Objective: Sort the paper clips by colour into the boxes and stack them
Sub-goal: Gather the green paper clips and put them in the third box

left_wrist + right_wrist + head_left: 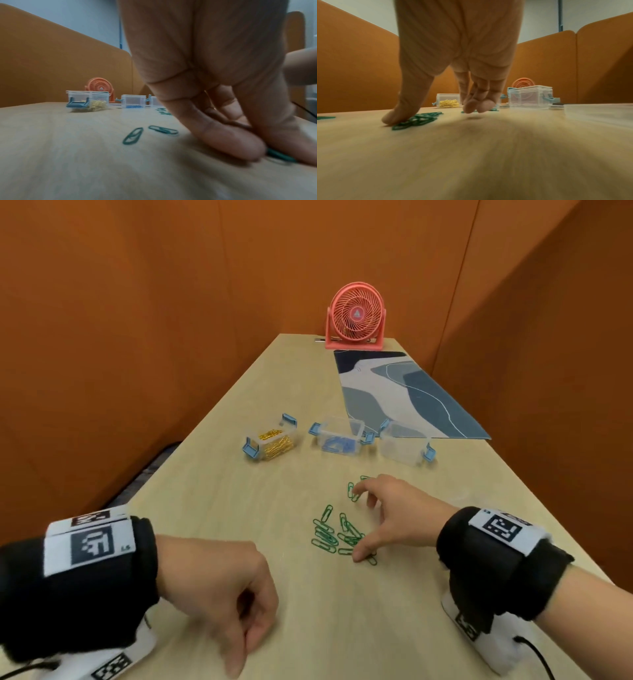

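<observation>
Several green paper clips (329, 537) lie loose on the wooden table (205, 508), with a smaller group (351, 489) just behind. My right hand (359, 523) is spread over them: the thumb (393, 119) presses the near pile (419, 119), and the fingertips (477, 106) hover by the far group. My left hand (245, 652) curls down at the near left; in the left wrist view it (267, 152) pinches one green clip (281, 157) against the table. Three clear boxes stand open behind: one with gold clips (272, 441), one with blue clips (339, 438), one empty (404, 445).
A pink desk fan (356, 316) stands at the far end, with a blue patterned mat (404, 395) in front of it, behind the boxes. Orange partition walls close in on both sides. A clear flat plastic piece (599, 113) lies right of my right hand.
</observation>
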`<state>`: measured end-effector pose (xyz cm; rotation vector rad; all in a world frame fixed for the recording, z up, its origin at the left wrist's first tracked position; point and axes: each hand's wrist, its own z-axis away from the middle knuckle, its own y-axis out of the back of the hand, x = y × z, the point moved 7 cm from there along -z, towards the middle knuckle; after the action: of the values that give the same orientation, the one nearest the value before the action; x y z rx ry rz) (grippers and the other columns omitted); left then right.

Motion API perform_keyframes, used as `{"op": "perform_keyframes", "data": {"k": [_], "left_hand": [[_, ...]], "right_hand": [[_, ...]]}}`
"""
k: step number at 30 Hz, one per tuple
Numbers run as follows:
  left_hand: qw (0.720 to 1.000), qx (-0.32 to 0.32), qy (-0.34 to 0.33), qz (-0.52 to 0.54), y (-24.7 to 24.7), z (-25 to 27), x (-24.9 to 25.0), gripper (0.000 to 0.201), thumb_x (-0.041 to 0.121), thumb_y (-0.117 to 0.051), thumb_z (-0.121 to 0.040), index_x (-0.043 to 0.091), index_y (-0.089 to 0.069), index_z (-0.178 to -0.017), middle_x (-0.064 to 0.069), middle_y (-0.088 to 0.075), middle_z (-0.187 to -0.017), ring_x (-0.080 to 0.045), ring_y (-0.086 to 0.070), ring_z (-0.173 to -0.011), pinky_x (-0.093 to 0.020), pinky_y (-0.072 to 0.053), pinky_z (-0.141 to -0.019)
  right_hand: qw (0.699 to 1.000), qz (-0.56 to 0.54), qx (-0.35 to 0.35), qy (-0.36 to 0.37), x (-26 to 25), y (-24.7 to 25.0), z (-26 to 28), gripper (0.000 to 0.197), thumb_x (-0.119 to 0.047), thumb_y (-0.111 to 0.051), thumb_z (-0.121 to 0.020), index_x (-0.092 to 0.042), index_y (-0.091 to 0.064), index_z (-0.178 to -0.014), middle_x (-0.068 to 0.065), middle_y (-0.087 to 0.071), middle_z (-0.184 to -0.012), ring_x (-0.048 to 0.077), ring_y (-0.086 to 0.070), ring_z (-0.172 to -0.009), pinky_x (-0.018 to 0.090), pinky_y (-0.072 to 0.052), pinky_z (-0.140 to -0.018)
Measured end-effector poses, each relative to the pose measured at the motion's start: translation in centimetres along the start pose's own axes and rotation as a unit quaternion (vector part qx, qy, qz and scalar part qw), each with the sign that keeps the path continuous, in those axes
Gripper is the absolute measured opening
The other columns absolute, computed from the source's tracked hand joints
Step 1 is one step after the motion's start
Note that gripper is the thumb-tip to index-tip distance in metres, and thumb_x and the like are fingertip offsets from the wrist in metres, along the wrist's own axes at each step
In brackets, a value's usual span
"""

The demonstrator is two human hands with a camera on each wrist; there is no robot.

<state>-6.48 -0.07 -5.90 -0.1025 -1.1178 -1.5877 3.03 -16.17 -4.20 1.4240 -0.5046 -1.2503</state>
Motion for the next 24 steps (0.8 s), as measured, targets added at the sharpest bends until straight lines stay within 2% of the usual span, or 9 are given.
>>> {"op": "perform_keyframes", "data": {"k": [3, 6, 8, 11, 13, 16, 20, 22, 24], "left_hand": [[0.992, 0.127, -0.002, -0.018, 2.8, -0.5, -0.7, 0.011, 0.023, -0.078, -0.074, 0.018, -0.071, -0.080, 0.007, -0.066, -0.080, -0.006, -0.059, -0.074, -0.016, -0.046, -0.072], [0.978, 0.204, 0.026, -0.036, 5.7, -0.1, -1.3, 0.019, 0.030, -0.082, -0.069, 0.029, -0.068, -0.081, 0.009, -0.069, -0.084, -0.009, -0.062, -0.079, -0.023, -0.052, -0.076], [0.974, 0.198, 0.097, -0.044, 7.1, 1.2, -2.7, 0.031, 0.034, -0.086, -0.062, 0.031, -0.063, -0.083, 0.010, -0.067, -0.084, -0.013, -0.063, -0.074, -0.022, -0.052, -0.068], [0.959, 0.126, 0.247, -0.051, 6.6, 3.6, -5.9, 0.048, 0.037, -0.089, -0.055, 0.030, -0.056, -0.089, 0.008, -0.067, -0.090, -0.008, -0.063, -0.068, -0.016, -0.047, -0.058], [0.954, 0.103, 0.279, -0.040, 5.2, 3.8, -6.8, 0.053, 0.038, -0.089, -0.053, 0.029, -0.054, -0.091, 0.007, -0.065, -0.091, -0.008, -0.062, -0.072, -0.015, -0.047, -0.059], [0.957, 0.161, 0.237, 0.037, 4.8, 1.7, -6.2, 0.045, 0.027, -0.088, -0.059, 0.024, -0.055, -0.090, 0.003, -0.066, -0.089, -0.008, -0.063, -0.067, -0.015, -0.049, -0.059], [0.958, 0.229, 0.142, 0.095, 6.4, -2.8, -3.6, 0.023, 0.016, -0.080, -0.072, 0.019, -0.063, -0.088, 0.003, -0.068, -0.082, -0.004, -0.063, -0.062, -0.017, -0.053, -0.064], [0.957, 0.265, 0.111, 0.050, 7.5, -4.5, -2.3, 0.021, 0.017, -0.076, -0.077, 0.017, -0.065, -0.094, 0.006, -0.066, -0.084, -0.003, -0.061, -0.067, -0.013, -0.051, -0.065], [0.940, 0.328, 0.082, -0.042, 9.0, -5.4, -1.0, 0.021, 0.024, -0.071, -0.082, 0.018, -0.066, -0.101, 0.009, -0.062, -0.089, -0.004, -0.057, -0.075, -0.009, -0.043, -0.065]], "right_hand": [[0.998, 0.004, 0.002, -0.057, 1.5, 0.4, 0.1, 0.114, -0.050, -0.086, -0.050, -0.022, -0.027, -0.143, -0.001, -0.039, -0.125, 0.016, -0.045, -0.115, 0.030, -0.041, -0.100], [0.998, 0.006, 0.000, -0.066, 1.5, 0.5, 0.2, 0.114, -0.053, -0.084, -0.051, -0.022, -0.026, -0.145, 0.000, -0.039, -0.129, 0.017, -0.043, -0.116, 0.033, -0.041, -0.102], [0.998, -0.004, 0.002, -0.063, 1.5, 0.7, 0.4, 0.116, -0.053, -0.084, -0.049, -0.023, -0.025, -0.145, -0.001, -0.039, -0.128, 0.012, -0.042, -0.107, 0.031, -0.041, -0.101], [0.996, 0.000, -0.028, -0.080, 1.9, 0.6, 0.9, 0.120, -0.049, -0.088, -0.044, -0.022, -0.026, -0.143, -0.004, -0.039, -0.124, 0.012, -0.042, -0.105, 0.031, -0.042, -0.100], [0.995, 0.018, -0.050, -0.090, 2.2, 0.4, 1.0, 0.111, -0.046, -0.090, -0.043, -0.020, -0.034, -0.136, -0.003, -0.041, -0.121, 0.015, -0.046, -0.105, 0.031, -0.045, -0.096], [0.995, 0.015, -0.046, -0.083, 2.0, 0.3, 0.2, 0.085, -0.042, -0.090, -0.046, -0.015, -0.049, -0.115, 0.002, -0.050, -0.113, 0.017, -0.050, -0.092, 0.030, -0.048, -0.081], [0.996, -0.061, -0.039, -0.042, 0.7, -0.5, -1.0, 0.076, -0.031, -0.087, -0.058, -0.016, -0.052, -0.124, 0.000, -0.057, -0.104, 0.012, -0.056, -0.074, 0.026, -0.049, -0.073], [0.997, -0.060, -0.038, -0.024, 0.3, -0.6, -1.3, 0.071, -0.031, -0.084, -0.063, -0.018, -0.054, -0.126, -0.003, -0.056, -0.103, 0.007, -0.054, -0.070, 0.021, -0.047, -0.068], [0.999, -0.023, -0.004, -0.025, 0.6, 0.0, -1.4, 0.063, -0.037, -0.080, -0.068, -0.020, -0.055, -0.123, -0.004, -0.054, -0.103, 0.005, -0.049, -0.075, 0.018, -0.043, -0.069]]}}
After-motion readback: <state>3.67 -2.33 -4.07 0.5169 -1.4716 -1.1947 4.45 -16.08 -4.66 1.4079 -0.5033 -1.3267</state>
